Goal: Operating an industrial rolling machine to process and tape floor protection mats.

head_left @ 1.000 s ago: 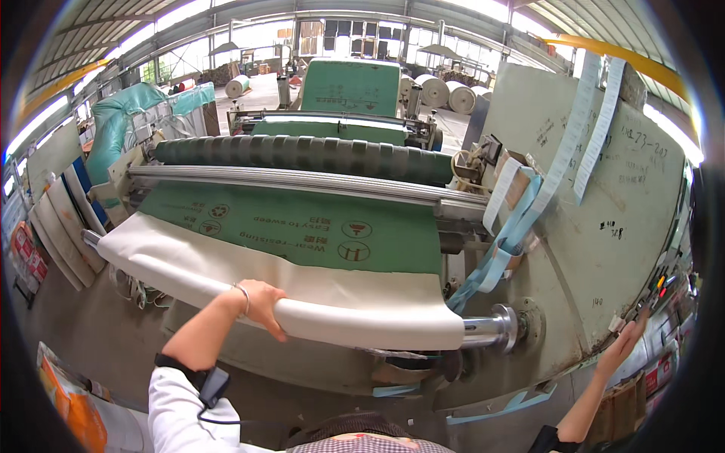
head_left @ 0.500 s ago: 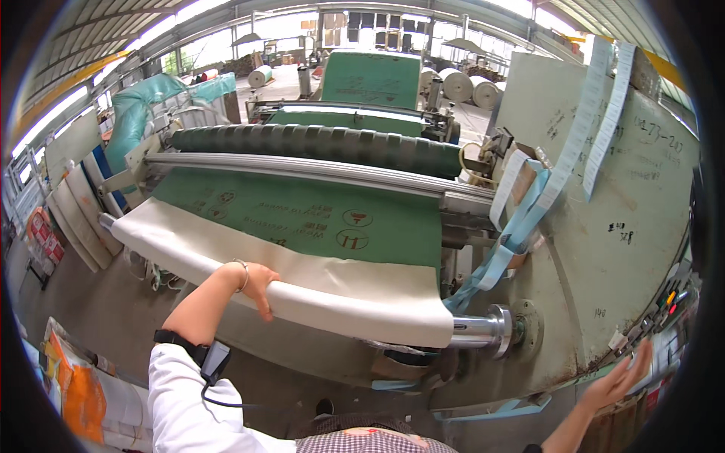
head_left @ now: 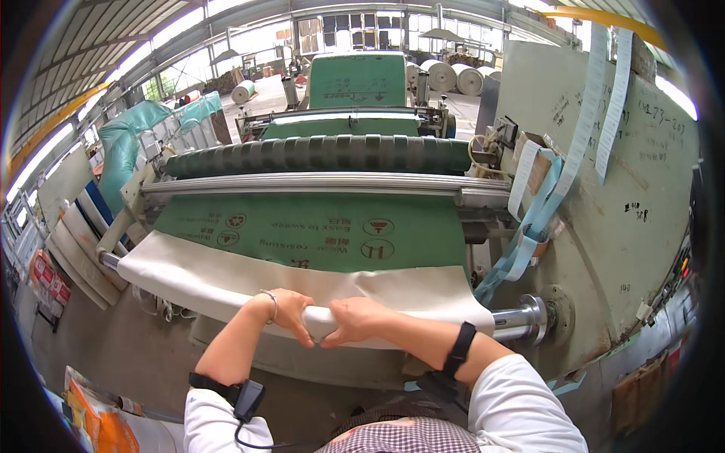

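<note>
A worker's left hand [head_left: 288, 311] and right hand [head_left: 355, 318] closed side by side around the pale sheet [head_left: 219, 275] on the front bar [head_left: 515, 323]. The pale end already lay over the bar along most of its length, while the printed green sheet [head_left: 317, 226] behind it stretched flat and not yet wound. A metal rail [head_left: 325, 183] and dark roller [head_left: 317, 155] spanned the far side; blue strips [head_left: 521, 257] hung near the bar's right end, beside the machine panel [head_left: 596, 226].

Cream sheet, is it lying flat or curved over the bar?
Curved over: the cream sheet bends down across the metal bar, whose ends protrude.
</note>
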The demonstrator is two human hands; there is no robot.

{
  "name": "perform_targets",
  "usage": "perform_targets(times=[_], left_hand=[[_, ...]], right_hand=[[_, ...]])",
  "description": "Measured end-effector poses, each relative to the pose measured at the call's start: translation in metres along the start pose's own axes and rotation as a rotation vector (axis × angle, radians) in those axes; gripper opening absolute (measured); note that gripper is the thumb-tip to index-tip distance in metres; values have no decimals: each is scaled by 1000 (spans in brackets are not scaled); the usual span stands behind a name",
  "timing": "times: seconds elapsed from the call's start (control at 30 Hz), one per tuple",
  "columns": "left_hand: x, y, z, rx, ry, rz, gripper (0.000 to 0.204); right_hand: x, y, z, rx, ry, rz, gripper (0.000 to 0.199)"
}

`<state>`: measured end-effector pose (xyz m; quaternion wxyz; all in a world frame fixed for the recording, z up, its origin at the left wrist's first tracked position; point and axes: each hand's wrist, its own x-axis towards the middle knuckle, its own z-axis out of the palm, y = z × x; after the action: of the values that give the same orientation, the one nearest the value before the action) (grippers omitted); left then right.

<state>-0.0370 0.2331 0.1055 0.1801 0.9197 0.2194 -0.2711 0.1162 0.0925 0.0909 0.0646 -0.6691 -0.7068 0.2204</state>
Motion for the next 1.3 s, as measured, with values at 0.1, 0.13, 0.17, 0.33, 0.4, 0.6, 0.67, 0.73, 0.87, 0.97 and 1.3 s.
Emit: perform_targets(times=[0.1,0.13,0.17,0.33,0.4,0.6,0.67,0.73,0.87,0.97,1.3], left_hand=[[-4,-14,0,-25,0,47,92],[-10,-29,10,-115,157,119,89],[-5,-37,20,-204,321,212,86],[-6,-56,106,-1625,13,974,55],[-1,-39,142,-1403,-78,714,57],[48,29,177,-2282,490,703,65],[54,44,175,-2394,653,769,67],[53,54,169,-2459,660,749,66],[60,67,162,-2509,771,698,61],[59,70,158,-2525,805,706,62],[70,77,154,-2527,1016,439,65]], right_hand=[[34,0,-5,69,-340,65,79],[40,-2,-3,118,-374,39,79],[41,5,-5,160,-405,36,79],[32,17,-3,241,-336,33,82],[33,16,-8,251,-319,45,83],[37,22,7,325,-271,-1,91],[40,28,15,322,-118,-96,94],[37,27,12,329,-159,-45,93],[30,24,7,296,-138,32,89],[22,7,3,135,-66,90,80],[-196,94,13,-135,686,-189,68]])
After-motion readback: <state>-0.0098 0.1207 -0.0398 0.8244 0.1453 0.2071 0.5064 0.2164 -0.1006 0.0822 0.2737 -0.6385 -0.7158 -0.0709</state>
